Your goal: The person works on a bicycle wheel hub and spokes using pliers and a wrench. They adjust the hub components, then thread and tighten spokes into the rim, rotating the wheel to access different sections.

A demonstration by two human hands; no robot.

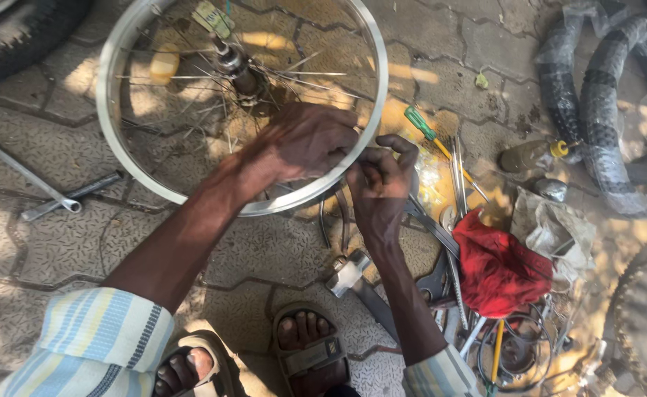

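I see open floor (59, 242) left of the wheel rim (110, 110); tools (448, 220) crowd the right. My left hand (305, 143) grips the rim's edge. My right hand (378, 184) pinches together beside it.

Both forearms reach forward, hands meeting close together above the feet.

Left hand (305, 143): palm down, knuckles up, fingers curled under in a closed grip, wrist bent slightly right. Right hand (378, 184): just beside it, nearly touching, index finger hooked upward, other fingers pinched in. Striped sleeves pushed back to the elbows. Sandalled feet planted on the paved floor near the lower edge.
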